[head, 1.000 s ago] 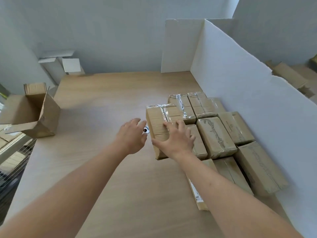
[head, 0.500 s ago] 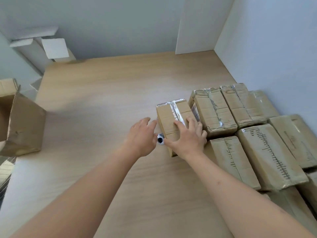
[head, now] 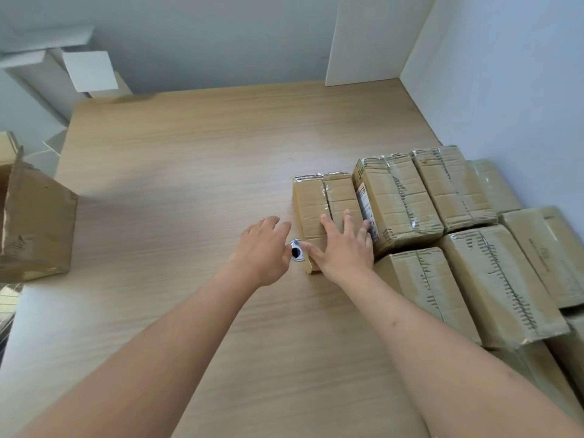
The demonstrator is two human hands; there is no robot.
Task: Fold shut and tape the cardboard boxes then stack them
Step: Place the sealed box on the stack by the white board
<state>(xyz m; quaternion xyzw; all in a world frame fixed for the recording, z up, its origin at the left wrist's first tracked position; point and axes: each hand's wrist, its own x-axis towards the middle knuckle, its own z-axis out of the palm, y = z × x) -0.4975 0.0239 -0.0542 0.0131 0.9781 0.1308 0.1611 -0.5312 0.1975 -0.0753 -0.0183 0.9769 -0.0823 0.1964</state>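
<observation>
The table (head: 189, 172) fills most of the frame, with taped boxes (head: 493, 273) packed along its right side. At centre, the newest box (head: 319, 200) now sits lower than a moment ago, pushed against its neighbour (head: 401, 197). The right hand (head: 343, 248) lies flat on it, fingers spread wider than before. The left hand (head: 262, 248) hovers beside it, relaxed and holding nothing, partly covering the tape roll (head: 297, 251). I judge this box is placed; an open box (head: 34, 222) waits at the left edge.
</observation>
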